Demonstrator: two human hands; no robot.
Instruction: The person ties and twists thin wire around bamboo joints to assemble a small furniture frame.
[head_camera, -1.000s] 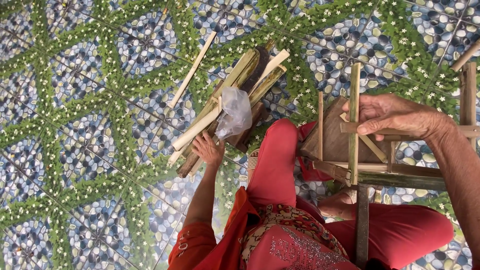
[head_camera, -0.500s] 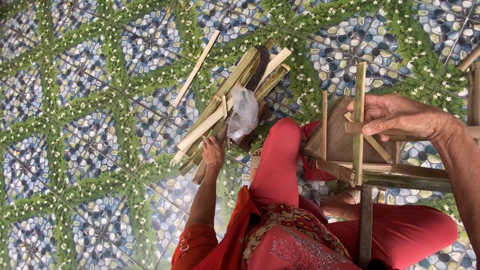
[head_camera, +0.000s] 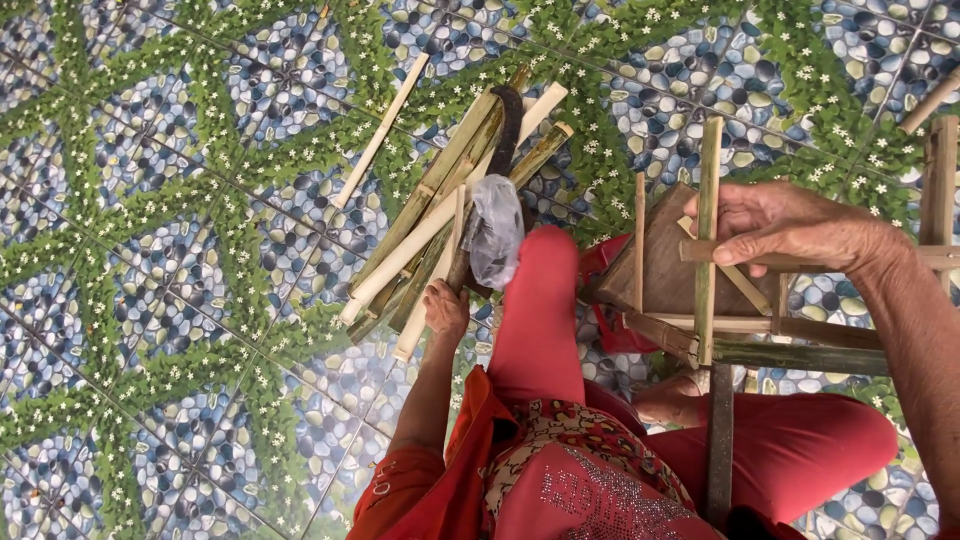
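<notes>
— Where is the left hand (head_camera: 445, 308)?
— On the pile of split bamboo sticks (head_camera: 440, 215) lying on the tiled floor (head_camera: 150, 250), its fingers closed around one pale stick, beside a clear plastic bag (head_camera: 494, 232).
— And the right hand (head_camera: 790, 225)?
— Its fingers grip a horizontal slat of the bamboo frame (head_camera: 706, 240) over the red-trousered knee (head_camera: 545, 290).

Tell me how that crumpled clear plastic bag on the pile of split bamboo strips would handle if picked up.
The crumpled clear plastic bag looks thin and wrinkled, so it would probably be floppy and very light. Draped loosely over the pile of split bamboo strips, it would likely slide off or shift at a nudge. The left hand grips a strip just below it.
</notes>
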